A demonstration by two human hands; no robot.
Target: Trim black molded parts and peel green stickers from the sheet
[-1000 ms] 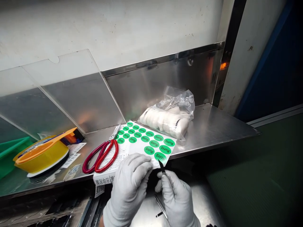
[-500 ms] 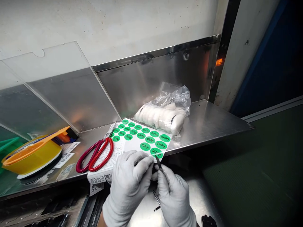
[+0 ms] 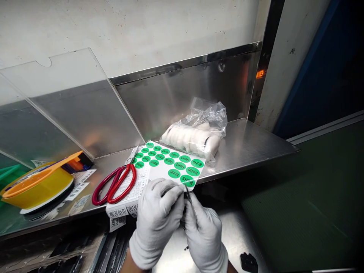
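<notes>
My left hand (image 3: 160,218), in a white glove, is closed with thumb and fingertips pinched together; what it holds is hidden. Close against it, my right hand (image 3: 203,231), gloved too, grips a thin dark pointed tool (image 3: 188,194), its tip pointing up and away from me. Whether this is a pair of tweezers I cannot make out. Just beyond both hands lies a sheet of green round RoHS stickers (image 3: 159,173), part of its backing bare. Red-handled scissors (image 3: 122,184) rest left of the sheet, on printed white label paper (image 3: 119,210).
A clear bag of white rolled items (image 3: 193,140) sits behind the stickers on the metal shelf (image 3: 244,148). At left are a yellow tape roll with an orange holder (image 3: 42,185) and a leaning clear panel (image 3: 71,102). A small black object (image 3: 248,262) lies lower right.
My right hand has shifted slightly left and closer to my left hand, and the pointed tool stands more upright. The view has moved a little; the shelf items look unmoved.
</notes>
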